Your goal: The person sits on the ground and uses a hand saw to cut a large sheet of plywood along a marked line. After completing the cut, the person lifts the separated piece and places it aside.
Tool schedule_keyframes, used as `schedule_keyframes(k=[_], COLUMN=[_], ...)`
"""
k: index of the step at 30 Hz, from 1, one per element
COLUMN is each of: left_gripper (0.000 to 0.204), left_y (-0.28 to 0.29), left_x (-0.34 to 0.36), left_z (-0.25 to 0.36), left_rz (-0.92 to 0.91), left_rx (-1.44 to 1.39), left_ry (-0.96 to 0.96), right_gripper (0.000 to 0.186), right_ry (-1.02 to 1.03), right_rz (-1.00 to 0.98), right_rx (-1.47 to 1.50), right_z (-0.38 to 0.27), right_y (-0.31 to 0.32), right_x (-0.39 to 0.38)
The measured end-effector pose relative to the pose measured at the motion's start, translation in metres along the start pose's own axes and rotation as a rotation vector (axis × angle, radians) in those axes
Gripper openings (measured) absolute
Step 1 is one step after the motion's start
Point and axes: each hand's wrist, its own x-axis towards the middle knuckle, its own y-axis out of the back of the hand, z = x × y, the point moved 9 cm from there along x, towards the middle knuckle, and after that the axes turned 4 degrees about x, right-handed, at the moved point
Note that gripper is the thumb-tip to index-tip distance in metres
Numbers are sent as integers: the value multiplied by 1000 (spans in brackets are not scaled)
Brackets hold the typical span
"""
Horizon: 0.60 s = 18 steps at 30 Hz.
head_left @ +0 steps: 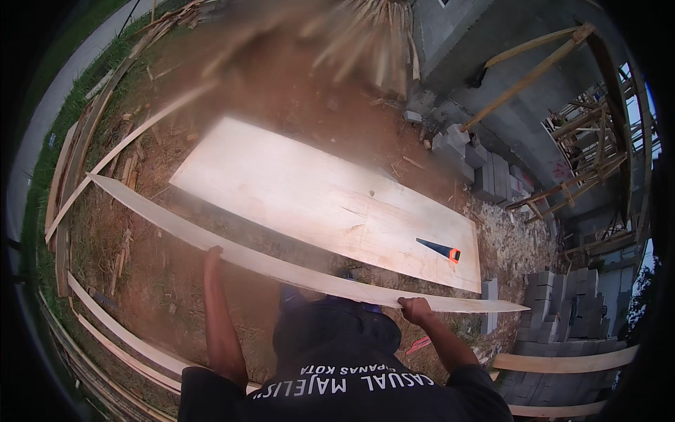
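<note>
A long, narrow strip of plywood (295, 273) stretches across in front of my body, its far-left end higher in the picture than its right end. My left hand (213, 256) grips its near edge left of the middle. My right hand (415, 310) is closed round the same edge toward the right end. The fingers of both hands are partly hidden by the strip. Beyond it lies a wide pale plywood sheet (302, 190), roughly parallel to the strip. On the sheet's right part rests a handsaw (441, 250) with a dark blade and an orange and black handle.
Grey blocks (492, 172) are stacked by a grey wall (524, 105) at the right, with more blocks (562, 309) nearer. Timber props (524, 81) lean there. Long boards (123, 330) lie at the left. A red object (420, 344) sits beside my right forearm.
</note>
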Motion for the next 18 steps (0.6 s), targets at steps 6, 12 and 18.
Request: schedule_keyframes(k=[6, 12, 18], left_gripper=[47, 48, 66], left_y=[-46, -90, -135], left_x=[-119, -231, -254], left_z=[57, 96, 58], left_rz=[108, 191, 128], left_rx=[-66, 10, 148], left_ry=[-94, -298, -385], right_gripper=[19, 21, 20], right_ry=[-78, -48, -27], right_rz=[23, 39, 105], right_rx=[42, 137, 264], right_z=[38, 61, 106], right_y=[-64, -104, -148], right_x=[21, 35, 28])
